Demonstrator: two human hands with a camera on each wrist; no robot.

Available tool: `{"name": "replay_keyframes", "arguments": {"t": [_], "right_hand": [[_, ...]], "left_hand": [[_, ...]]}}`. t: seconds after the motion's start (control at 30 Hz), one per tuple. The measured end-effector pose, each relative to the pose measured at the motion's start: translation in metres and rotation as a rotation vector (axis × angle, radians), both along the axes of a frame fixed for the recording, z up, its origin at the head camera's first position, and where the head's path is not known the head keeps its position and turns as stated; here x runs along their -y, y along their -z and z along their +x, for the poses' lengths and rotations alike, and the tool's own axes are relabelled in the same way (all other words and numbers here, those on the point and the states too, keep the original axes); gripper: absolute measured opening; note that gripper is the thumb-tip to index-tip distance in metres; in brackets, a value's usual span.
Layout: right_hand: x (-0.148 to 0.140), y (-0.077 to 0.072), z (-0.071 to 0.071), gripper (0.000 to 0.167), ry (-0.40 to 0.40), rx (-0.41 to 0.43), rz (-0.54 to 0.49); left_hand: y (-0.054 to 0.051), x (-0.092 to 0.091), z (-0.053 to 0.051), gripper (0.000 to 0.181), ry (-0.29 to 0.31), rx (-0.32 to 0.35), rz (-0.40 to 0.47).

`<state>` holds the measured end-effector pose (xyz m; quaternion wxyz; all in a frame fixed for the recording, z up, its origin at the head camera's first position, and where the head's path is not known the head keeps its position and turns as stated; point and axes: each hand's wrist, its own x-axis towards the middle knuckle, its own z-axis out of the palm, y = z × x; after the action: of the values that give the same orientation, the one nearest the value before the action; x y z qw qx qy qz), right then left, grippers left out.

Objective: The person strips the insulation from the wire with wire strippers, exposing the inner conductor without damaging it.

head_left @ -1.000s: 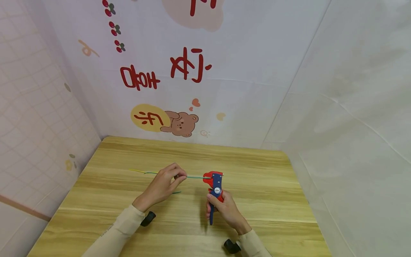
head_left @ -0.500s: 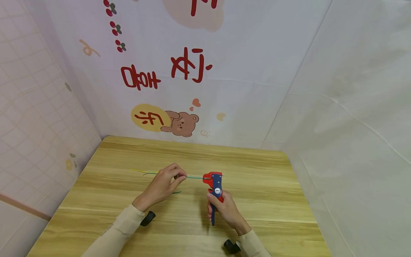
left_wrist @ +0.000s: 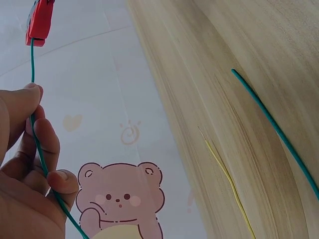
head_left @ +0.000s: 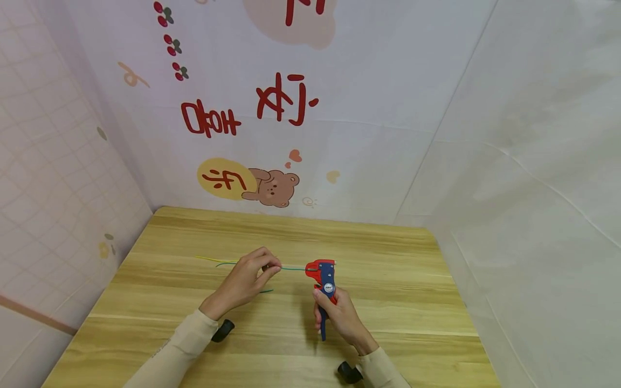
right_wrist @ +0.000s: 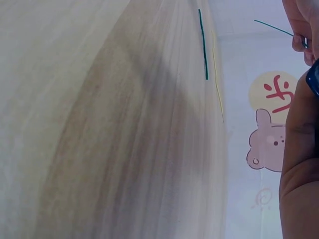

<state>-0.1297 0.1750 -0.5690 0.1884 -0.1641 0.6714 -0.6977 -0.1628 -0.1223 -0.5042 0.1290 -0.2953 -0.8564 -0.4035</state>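
Observation:
My left hand [head_left: 245, 280] pinches a green wire [left_wrist: 33, 67] between thumb and fingertips, and the wire's tail runs back across the palm. The wire's far end enters the red nose of a red-and-blue wire stripper [head_left: 328, 275]. Wrapped round the stripper's handles is my right hand [head_left: 343, 317], thumb on the near side; the right wrist view shows only part of that hand and a bit of dark blue handle. On the table lie a second green wire [left_wrist: 271, 122] and a yellow wire [left_wrist: 227, 174] with a thin bare tip, both partly behind the left hand in the head view.
The wooden table [head_left: 412, 291] backs onto a white printed cloth wall [head_left: 368, 161], with more cloth at both sides. Black wrist-worn pieces stick out by the left sleeve [head_left: 186, 339] and the right sleeve [head_left: 383, 369].
The stripper's lower handle has swung slightly right and its nose has shifted a touch left, closer to the left hand. The left hand stays nearly still, pinching the green wire.

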Motion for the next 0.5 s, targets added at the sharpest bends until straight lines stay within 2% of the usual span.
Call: {"name": "replay_keyframes", "arguments": {"t": [0.33,0.5], "right_hand": [[0.0018,-0.0001,0.0,0.04,0.026,-0.02,0.057],[0.0026,-0.0003,0.0008,0.039,0.035,-0.019,0.062]], "left_hand": [[0.0011,0.0009,0.0007,0.01,-0.002,0.009,0.001],[0.0026,0.0011,0.0005,0.011,-0.006,0.003,-0.004]]}}
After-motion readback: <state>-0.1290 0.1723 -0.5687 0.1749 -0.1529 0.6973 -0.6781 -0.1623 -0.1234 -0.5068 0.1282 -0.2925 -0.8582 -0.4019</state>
